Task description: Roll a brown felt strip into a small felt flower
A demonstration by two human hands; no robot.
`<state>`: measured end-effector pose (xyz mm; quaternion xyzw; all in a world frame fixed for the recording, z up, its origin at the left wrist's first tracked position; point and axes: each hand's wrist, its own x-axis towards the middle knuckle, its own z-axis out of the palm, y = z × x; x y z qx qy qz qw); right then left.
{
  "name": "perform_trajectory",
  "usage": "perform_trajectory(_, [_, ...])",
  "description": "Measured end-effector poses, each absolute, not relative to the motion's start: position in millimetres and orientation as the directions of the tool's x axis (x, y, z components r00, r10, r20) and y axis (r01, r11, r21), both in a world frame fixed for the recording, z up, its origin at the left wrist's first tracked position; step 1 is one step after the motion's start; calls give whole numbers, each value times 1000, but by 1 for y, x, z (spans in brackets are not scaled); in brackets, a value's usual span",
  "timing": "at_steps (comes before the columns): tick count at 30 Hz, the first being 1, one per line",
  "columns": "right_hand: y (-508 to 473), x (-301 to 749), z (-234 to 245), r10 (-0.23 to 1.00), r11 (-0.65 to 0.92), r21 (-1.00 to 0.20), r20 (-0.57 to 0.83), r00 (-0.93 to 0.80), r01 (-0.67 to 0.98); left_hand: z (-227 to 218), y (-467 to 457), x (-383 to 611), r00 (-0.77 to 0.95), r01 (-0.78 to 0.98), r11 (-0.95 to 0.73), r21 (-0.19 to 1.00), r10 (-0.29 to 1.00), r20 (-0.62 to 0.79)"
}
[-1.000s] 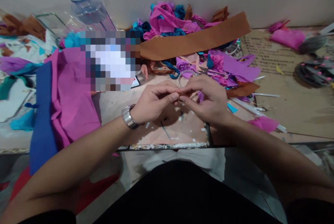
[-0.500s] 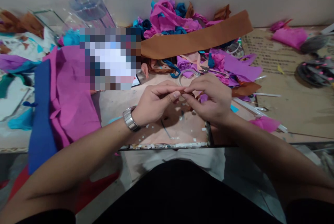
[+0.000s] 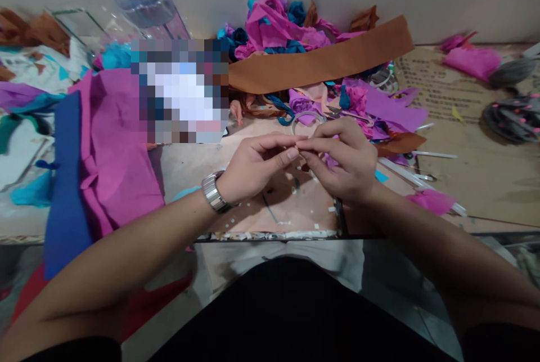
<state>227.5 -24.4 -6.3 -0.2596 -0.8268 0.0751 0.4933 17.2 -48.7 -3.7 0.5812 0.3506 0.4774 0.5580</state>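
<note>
My left hand (image 3: 257, 168), with a metal watch (image 3: 214, 192) on its wrist, is closed in a pinch of thumb and forefinger. Its fingertips meet those of my right hand (image 3: 343, 159), which pinches from the other side just above the table. What lies between them is tiny and mostly covered by the fingers, so I cannot make it out. Just behind the hands rests a clear ring-shaped roll (image 3: 307, 115), perhaps tape. Scissors (image 3: 350, 116) lie partly buried beside purple crepe paper (image 3: 382, 110).
A brown paper strip (image 3: 320, 68) crosses the crumpled pink paper (image 3: 270, 21) at the back. Left are a pink sheet (image 3: 122, 148), a blue strip (image 3: 63, 182) and a plastic bottle (image 3: 147, 7). White sticks (image 3: 436, 155) and cardboard (image 3: 472, 176) lie right.
The fingertips have closed further over the small brown bit that showed between them before. Both hands stay almost in place; the whole view has shifted slightly.
</note>
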Motion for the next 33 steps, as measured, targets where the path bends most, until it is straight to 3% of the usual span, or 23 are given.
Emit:
perform_trajectory(5, [-24, 226, -6, 543, 831, -406, 741, -395, 380, -8, -47, 16, 232, -131, -98, 986, 964, 127])
perform_trajectory(10, [-23, 226, -4, 564, 820, -434, 723, -400, 374, -10, -45, 13, 273, -70, -80, 994, 957, 96])
perform_trajectory(17, [-20, 230, -3, 518, 855, -435, 741, -427, 283, -5, -45, 14, 301, 0, -188, 982, 937, 180])
perform_trajectory(24, [-23, 231, -3, 522, 852, -448, 701, -485, 270, -3, -47, 10, 367, 120, -440, 890, 852, 372])
perform_trajectory(33, [-26, 228, -4, 572, 812, -550, 687, -447, 195, 0, -46, 10, 375, 139, -472, 870, 839, 395])
